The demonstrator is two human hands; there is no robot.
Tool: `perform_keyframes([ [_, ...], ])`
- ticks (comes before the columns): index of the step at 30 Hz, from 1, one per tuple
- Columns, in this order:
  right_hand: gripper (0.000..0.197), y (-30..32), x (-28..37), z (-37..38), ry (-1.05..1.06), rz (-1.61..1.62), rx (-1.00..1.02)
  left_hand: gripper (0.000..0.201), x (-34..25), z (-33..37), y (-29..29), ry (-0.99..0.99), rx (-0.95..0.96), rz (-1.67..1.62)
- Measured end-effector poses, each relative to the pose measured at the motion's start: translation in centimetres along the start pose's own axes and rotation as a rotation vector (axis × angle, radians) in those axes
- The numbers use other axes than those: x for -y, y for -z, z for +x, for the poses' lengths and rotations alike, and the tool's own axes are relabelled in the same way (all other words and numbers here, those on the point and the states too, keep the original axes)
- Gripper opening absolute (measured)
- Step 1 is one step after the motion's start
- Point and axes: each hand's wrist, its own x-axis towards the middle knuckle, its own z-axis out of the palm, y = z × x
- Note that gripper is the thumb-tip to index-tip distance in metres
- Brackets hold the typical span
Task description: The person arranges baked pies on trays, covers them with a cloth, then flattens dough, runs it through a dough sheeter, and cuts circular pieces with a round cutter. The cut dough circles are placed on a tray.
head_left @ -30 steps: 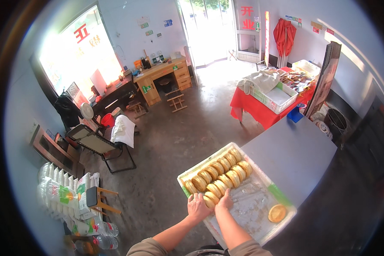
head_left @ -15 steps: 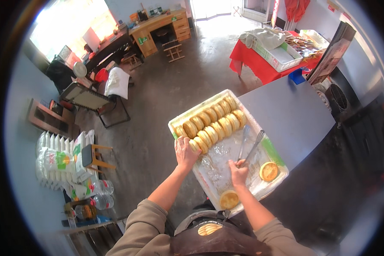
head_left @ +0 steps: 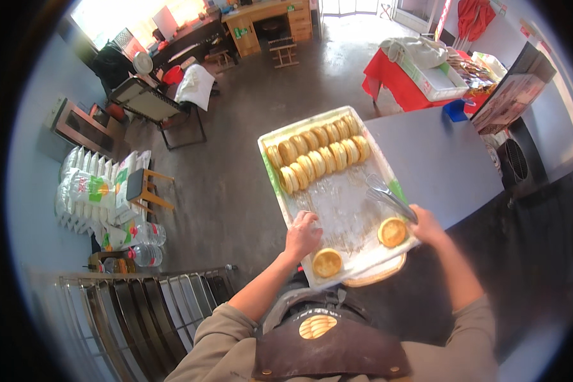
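A shallow white tray (head_left: 280, 191) with green patches lies in front of me. At its far end, round golden cakes (head_left: 325, 159) stand on edge in two rows. One flat cake (head_left: 328, 262) lies in the near left corner, another cake (head_left: 392, 232) at the near right. My left hand (head_left: 304, 237) hovers over the tray's left side, just beyond the near left cake, fingers loosely bent and nothing visible in them. At the right edge, my right hand (head_left: 428, 224) is closed round the handle end of metal tongs (head_left: 391, 198), whose tips point away over the tray.
A grey table (head_left: 439, 159) extends right of the tray. Beyond stands a red-covered table (head_left: 388, 79) with a white crate (head_left: 436, 83). At left are stacked white sacks (head_left: 86, 188), a small stool (head_left: 149, 190) and a folding chair (head_left: 146, 102). A metal rack (head_left: 140, 312) stands near left.
My left hand has left the near row of cakes and come back toward me. My right hand has carried the tongs from mid-tray to the right edge.
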Motion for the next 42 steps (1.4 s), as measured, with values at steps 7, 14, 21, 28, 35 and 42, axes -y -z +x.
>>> perform_keyframes([
  [7,0.024,6.8,-0.9,2.4,0.025,-0.748,0.333,0.071,-2.3,-2.2,-4.4,0.080,0.725,0.338],
  [14,0.025,5.2,-0.3,5.6,-0.020,-0.739,0.410,0.054,1.0,3.6,-4.5,0.216,0.932,-0.123],
  [21,0.039,5.0,-5.7,-1.5,-0.201,0.077,0.147,0.039,-5.5,7.3,-12.2,0.598,0.833,-0.983],
  [28,0.042,-0.7,-9.4,-11.0,-0.398,0.475,-0.056,0.064,-11.4,7.1,-19.5,0.405,0.590,-0.622],
  [35,0.031,-3.4,-8.9,-15.7,-0.516,0.716,-0.209,0.056,-11.0,9.8,-20.4,0.486,0.851,-0.626],
  [42,0.032,-4.9,-9.5,-20.4,-0.775,1.024,-0.324,0.079,-10.1,11.7,-18.0,0.151,0.724,-0.508],
])
